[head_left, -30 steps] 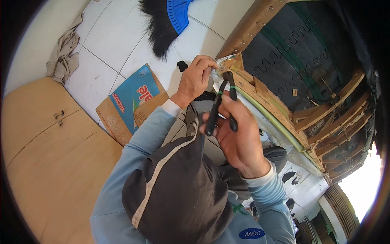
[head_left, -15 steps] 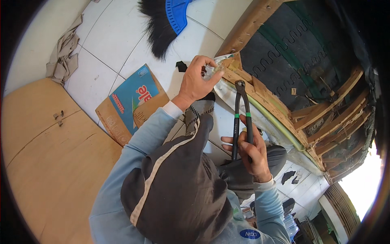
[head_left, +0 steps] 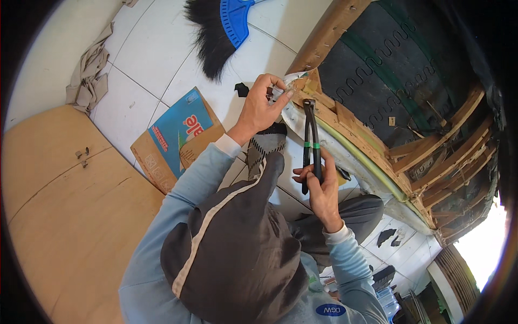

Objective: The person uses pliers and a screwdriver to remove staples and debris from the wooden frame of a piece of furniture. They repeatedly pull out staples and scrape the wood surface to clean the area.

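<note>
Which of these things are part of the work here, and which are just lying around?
Apparently in use:
- pincers, in the right hand
- wooden frame, left hand at its corner
- pale covering along its edge

Apparently lying about:
- broom
- cardboard
- crumpled cloth
- black scraps

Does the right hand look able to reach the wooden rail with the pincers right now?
Probably yes: the right hand holds the pincers with their head close to the wooden rail, nothing visible lies between, and the left hand is farther left.
</note>
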`<state>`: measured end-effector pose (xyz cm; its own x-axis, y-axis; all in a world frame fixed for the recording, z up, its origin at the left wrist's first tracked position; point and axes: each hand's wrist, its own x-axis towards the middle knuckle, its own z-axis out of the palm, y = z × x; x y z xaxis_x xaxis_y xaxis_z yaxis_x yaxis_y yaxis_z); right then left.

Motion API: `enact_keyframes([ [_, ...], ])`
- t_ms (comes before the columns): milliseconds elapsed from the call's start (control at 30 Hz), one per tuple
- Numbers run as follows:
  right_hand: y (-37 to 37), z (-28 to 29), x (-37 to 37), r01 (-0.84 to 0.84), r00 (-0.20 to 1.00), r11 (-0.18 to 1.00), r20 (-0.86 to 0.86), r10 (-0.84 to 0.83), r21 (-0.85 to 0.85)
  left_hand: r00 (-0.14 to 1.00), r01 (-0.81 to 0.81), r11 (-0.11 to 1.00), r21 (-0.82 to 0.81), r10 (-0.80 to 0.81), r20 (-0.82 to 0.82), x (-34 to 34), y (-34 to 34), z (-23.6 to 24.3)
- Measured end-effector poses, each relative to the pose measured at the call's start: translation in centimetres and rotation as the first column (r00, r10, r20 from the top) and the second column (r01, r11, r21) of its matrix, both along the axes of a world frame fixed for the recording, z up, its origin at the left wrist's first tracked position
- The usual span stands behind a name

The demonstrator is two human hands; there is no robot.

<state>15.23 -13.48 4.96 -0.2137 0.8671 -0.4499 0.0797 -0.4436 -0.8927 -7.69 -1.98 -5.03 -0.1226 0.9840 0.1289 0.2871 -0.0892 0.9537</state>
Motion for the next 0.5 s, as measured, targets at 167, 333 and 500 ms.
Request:
enact_keyframes([
  [167, 0.3, 1.2, -0.4, -0.205, 0.897, 0.897, 0.441, 0.012, 0.392, 0.963, 0.068, 0.996, -0.059, -0.05, 0.265, -0.6, -0.4, -0.8],
  [333, 1.7, -1.5, -0.1, -0.429, 0.752, 0.734, 0.658, -0.033, 0.527, 0.962, 0.104, 0.993, -0.064, -0.084, 0.26, -0.8, -0.6, -0.5],
  [500, 1.4, -1.2, 1.1, -0.428, 0.772, 0.615, 0.622, -0.13, 0.662, 0.96, 0.113, 0.993, -0.022, -0.103, 0.261, -1.0, -0.5, -0.5],
])
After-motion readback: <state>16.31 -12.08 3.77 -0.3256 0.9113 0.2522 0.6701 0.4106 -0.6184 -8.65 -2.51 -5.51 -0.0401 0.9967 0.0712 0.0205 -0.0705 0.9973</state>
